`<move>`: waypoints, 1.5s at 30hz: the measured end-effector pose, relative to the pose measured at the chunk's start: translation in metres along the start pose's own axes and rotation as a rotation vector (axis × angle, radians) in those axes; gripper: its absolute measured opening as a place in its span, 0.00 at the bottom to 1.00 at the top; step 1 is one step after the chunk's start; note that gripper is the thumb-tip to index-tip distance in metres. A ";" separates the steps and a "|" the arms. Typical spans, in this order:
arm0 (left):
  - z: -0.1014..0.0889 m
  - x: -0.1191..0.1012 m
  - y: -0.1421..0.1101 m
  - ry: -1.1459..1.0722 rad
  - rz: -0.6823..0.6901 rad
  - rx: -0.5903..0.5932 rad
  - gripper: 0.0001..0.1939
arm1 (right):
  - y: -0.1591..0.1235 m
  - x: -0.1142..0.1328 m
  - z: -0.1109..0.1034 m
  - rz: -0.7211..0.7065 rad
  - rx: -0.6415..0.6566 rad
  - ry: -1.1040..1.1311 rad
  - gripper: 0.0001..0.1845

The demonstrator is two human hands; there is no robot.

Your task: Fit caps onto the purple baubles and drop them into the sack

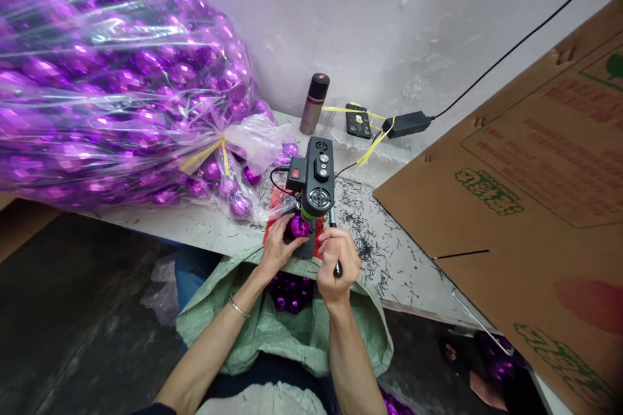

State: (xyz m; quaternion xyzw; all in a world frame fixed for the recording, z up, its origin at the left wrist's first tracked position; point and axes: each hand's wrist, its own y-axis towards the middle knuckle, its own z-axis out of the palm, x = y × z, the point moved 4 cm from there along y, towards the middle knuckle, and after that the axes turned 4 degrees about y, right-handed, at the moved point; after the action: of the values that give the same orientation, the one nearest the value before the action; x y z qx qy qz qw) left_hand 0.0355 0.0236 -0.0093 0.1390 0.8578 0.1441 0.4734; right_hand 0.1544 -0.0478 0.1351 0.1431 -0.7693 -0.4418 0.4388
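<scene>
My left hand (279, 245) holds a shiny purple faceted ball (299, 226) between thumb and fingers, under the head of a small black bench machine (319, 178). The machine has round vents on top and a box with a red switch (296, 173) at its side. My right hand (339, 264) is closed around the black-gripped lever (337, 268) on the machine's right. Beneath the machine lies a red base or mat (319, 228), partly covered. A green woven sack (219, 311) gapes open below my hands, with purple balls (291, 291) inside.
A large clear bag of purple balls (121, 90) fills the left. Behind the machine are a bottle (315, 104), a phone-like black object (358, 121) and a power adapter (407, 124). Black scraps (365, 226) litter the white table (195, 226); a cardboard box (525, 207) leans at right.
</scene>
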 end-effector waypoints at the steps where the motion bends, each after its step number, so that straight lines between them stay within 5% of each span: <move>1: 0.001 0.002 -0.001 -0.008 -0.003 -0.004 0.28 | -0.001 0.000 0.000 0.003 -0.004 0.003 0.15; 14: 0.005 0.007 -0.004 0.002 0.022 -0.021 0.29 | -0.038 -0.027 0.012 -0.006 -0.071 0.038 0.14; 39: 0.007 0.007 -0.004 -0.003 0.038 -0.033 0.27 | -0.054 -0.043 0.022 -0.112 -0.119 0.052 0.16; 45: 0.007 0.005 0.000 -0.001 0.093 -0.038 0.27 | -0.027 -0.022 0.013 0.073 -0.162 0.067 0.18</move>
State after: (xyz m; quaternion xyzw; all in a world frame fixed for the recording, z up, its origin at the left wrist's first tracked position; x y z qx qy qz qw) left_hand 0.0387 0.0263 -0.0165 0.1696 0.8474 0.1821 0.4691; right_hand 0.1522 -0.0428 0.0990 0.0938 -0.7206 -0.4814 0.4901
